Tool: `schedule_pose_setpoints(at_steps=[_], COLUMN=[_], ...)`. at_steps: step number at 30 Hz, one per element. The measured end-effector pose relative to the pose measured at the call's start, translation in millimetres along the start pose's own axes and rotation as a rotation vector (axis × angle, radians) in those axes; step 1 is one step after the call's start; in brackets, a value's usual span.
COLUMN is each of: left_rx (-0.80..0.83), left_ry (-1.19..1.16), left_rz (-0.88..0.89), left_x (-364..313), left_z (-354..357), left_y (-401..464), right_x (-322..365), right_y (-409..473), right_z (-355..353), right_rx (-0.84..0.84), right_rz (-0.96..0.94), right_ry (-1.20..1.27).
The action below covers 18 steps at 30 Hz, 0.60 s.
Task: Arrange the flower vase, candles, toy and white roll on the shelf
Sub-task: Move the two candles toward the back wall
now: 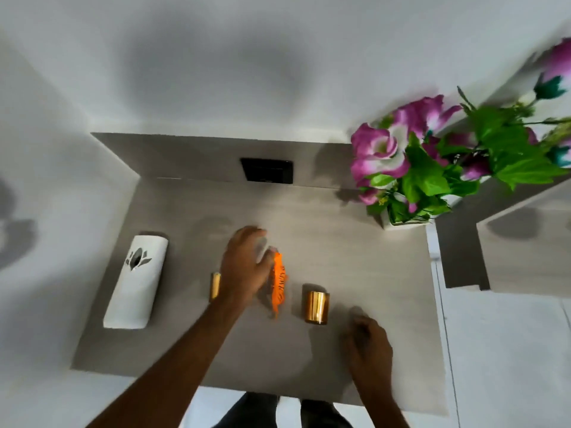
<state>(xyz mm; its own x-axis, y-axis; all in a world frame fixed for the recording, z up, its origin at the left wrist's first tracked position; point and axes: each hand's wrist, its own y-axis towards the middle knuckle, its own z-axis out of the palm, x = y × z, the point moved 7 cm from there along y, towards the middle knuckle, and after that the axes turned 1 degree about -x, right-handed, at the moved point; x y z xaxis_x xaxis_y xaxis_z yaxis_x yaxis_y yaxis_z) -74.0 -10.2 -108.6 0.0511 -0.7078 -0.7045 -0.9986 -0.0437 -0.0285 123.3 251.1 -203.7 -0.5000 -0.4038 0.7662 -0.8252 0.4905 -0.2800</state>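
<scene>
Left hand (244,261) reaches over the shelf (355,273) middle, fingers curled at the top of the orange toy (279,282). Grip looks closed on the toy's upper end, but motion blur means I cannot tell if it is pinched or just touched. Toy lies lengthwise, centred between 2 gold candles: left candle (214,285) half hidden by the left wrist, right candle (316,307) upright and clear. That spacing reads as deliberate, toy as centrepiece with a candle on each side.

Right hand (369,344) rests near the front right of the shelf, fingers loosely curled, holding nothing, just beside the right candle but apart from it. Probably parked out of the way.

White roll (136,282) lies flat at the far left, logo up. Vase (404,222) stands upright at the back right corner, flowers (411,156) spreading over the edge; the tall item sits at the back so it blocks nothing. Black panel (267,170) on the back wall stays uncovered.

Judgement: layout nearly done, toy being fine-tuned.
</scene>
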Motion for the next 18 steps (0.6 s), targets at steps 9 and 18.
schedule_pose_setpoints(at_steps=[9,18], left_rx=[0.113,0.010], left_ry=[-0.016,-0.200], left_rz=[-0.641,-0.466], left_x=[140,124], left_z=[-24,-14], left_y=[-70,-9], right_x=[63,96], right_y=[26,88], right_z=[35,64], right_rx=[0.212,0.065], right_rz=[0.244,-0.015], right_ry=[-0.374,0.110])
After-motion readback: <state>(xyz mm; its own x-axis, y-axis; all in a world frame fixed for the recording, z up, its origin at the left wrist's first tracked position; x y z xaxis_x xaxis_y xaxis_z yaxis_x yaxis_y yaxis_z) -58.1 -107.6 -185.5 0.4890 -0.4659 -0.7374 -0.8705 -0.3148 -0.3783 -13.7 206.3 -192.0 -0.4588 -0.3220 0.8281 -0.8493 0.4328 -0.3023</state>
